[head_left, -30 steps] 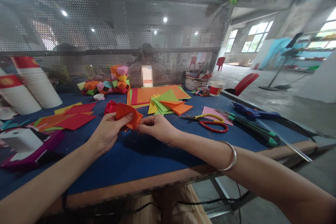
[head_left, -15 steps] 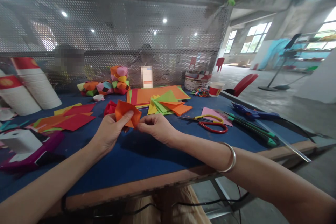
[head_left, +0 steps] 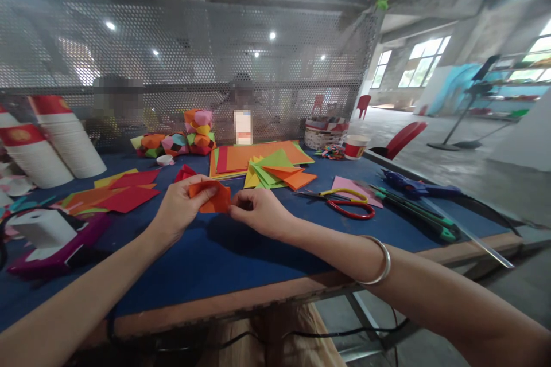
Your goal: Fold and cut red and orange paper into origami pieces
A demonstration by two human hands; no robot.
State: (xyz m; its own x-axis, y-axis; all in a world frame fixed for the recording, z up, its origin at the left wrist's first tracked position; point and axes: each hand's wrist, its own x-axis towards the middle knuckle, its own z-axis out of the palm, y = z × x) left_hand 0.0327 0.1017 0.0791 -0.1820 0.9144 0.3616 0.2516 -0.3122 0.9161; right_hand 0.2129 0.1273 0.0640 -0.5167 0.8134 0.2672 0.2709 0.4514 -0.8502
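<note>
Between the thumb and fingers of my left hand (head_left: 181,206) is a folded piece of orange paper (head_left: 216,199). My right hand (head_left: 266,211) pinches at the right edge of this paper, thumb against forefinger. The paper is held above the blue tabletop (head_left: 189,275). Just behind my left hand shows a red folded paper (head_left: 185,172), partly hidden. Green folded paper (head_left: 275,163) and orange folded paper (head_left: 293,176) lie beyond my right hand, on a stack of coloured sheets (head_left: 241,157).
To the right lie scissors (head_left: 350,206), a green-black cutter knife (head_left: 413,212) and a blue glue gun (head_left: 408,183). Stacked paper cups (head_left: 69,143), loose coloured sheets (head_left: 133,198) and a purple-and-white object (head_left: 55,246) are on the left. Paper balls (head_left: 198,135) stand at the back.
The orange paper has tilted from upright to flatter, showing a wider, lower shape. My left hand has turned slightly with it; my right hand stays at its right edge.
</note>
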